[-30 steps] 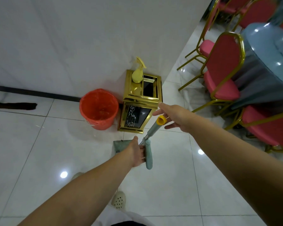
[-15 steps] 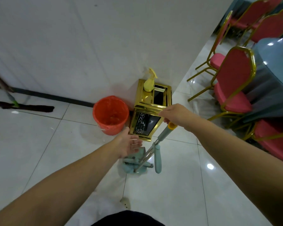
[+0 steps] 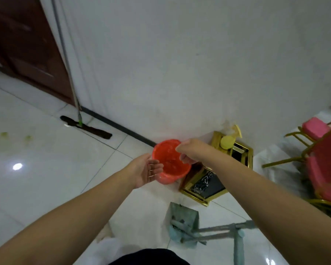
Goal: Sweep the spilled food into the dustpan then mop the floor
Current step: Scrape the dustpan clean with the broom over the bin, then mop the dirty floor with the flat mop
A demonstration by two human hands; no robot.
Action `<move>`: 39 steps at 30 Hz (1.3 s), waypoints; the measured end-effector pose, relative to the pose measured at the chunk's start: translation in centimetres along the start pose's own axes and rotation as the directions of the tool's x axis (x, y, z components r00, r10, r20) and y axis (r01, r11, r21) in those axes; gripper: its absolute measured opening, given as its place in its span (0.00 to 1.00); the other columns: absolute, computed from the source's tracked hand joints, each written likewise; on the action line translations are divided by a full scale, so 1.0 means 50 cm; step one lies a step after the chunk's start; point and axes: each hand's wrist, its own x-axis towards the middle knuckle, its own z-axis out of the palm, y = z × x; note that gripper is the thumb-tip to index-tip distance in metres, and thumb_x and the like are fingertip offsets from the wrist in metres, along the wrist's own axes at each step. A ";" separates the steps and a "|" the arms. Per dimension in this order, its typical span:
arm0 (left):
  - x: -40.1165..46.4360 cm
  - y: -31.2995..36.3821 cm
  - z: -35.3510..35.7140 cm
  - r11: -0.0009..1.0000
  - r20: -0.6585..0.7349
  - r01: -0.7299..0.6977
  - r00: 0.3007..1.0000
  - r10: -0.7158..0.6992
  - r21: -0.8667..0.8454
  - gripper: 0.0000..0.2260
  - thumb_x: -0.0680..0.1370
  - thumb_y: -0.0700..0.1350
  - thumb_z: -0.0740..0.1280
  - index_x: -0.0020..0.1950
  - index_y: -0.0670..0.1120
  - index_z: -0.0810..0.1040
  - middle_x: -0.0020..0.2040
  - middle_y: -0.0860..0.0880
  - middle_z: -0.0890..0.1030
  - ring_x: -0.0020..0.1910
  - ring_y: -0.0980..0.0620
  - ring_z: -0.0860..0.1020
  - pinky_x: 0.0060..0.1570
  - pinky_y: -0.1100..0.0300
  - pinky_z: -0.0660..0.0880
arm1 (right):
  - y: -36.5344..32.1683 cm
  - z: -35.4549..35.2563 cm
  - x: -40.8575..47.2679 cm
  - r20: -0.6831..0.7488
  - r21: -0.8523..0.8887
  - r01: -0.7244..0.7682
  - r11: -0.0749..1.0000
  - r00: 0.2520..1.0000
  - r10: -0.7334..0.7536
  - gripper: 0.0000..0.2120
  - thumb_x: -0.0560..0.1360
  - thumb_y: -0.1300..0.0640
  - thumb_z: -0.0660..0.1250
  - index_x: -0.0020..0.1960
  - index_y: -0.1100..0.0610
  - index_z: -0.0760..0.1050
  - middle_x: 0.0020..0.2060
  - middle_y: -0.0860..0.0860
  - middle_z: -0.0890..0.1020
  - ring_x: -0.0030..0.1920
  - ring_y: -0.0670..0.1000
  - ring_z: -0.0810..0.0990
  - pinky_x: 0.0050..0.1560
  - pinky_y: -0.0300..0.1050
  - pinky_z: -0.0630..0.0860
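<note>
A: What's far left on the floor?
B: Greenish spilled food point(image 3: 3, 135) smeared on the white tiles, and just right of it a mop point(image 3: 88, 128), its dark flat head on the floor and its pole leaning up the wall beside a dark door point(image 3: 21, 44).

A: And the hands?
B: The left hand point(image 3: 145, 170) is palm up with its fingers straight and relaxed, holding nothing. The right hand point(image 3: 191, 151) hangs over the red bucket point(image 3: 170, 161), fingers loosely curled, nothing in them.

A: What's in the bucket?
B: It has a red liner; the contents are too blurred to tell.

A: Further right?
B: A gold bin point(image 3: 216, 176) with a yellow spray bottle point(image 3: 228, 139) on top, and red chairs point(image 3: 325, 155). The dustpan point(image 3: 183, 220) lies on the floor below the bin, with the broom point(image 3: 239, 243) beside it, neither of them held.
</note>
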 end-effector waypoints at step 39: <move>0.265 1.036 -0.743 0.690 -0.507 -0.450 0.851 0.138 -0.567 0.15 0.83 0.49 0.54 0.46 0.40 0.74 0.44 0.44 0.79 0.40 0.50 0.77 0.40 0.58 0.74 | -1.228 0.141 0.921 0.361 -0.042 0.363 0.931 0.874 -0.325 0.10 0.79 0.57 0.61 0.55 0.61 0.77 0.38 0.55 0.80 0.33 0.48 0.78 0.39 0.40 0.77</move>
